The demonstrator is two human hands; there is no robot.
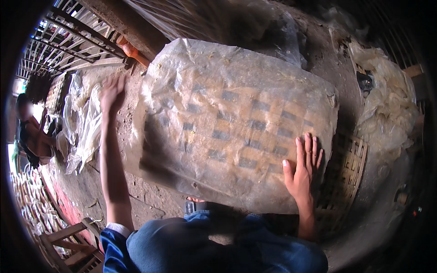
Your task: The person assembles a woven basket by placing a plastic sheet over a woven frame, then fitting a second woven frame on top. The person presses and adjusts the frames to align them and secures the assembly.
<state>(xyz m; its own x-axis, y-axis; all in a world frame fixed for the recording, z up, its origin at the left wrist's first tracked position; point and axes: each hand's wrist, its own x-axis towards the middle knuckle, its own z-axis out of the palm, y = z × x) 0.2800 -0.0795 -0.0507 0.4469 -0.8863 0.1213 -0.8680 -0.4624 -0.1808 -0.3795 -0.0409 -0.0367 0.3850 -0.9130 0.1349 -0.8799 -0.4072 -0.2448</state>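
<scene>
A cloudy plastic sheet (pixel 200 98) covers a wide woven slatted panel, whose dark gaps and pale strips show through it. My right hand (pixel 301 175) lies flat on the sheet near its right edge, fingers spread, holding nothing. To the left, off the sheet, my left hand (pixel 112 93) is stretched over the ground, blurred by motion; its fingers look extended and nothing shows in them. It is near crumpled clear plastic (pixel 84 116) and an orange object with a handle-like end (pixel 133 52).
Another woven bamboo panel (pixel 348 170) juts out at the right, beside bunched plastic sheeting (pixel 384 100). A wooden frame (pixel 73 245) stands at lower left. Another person (pixel 36 132) is at the far left. A thick beam (pixel 127 22) crosses the upper left.
</scene>
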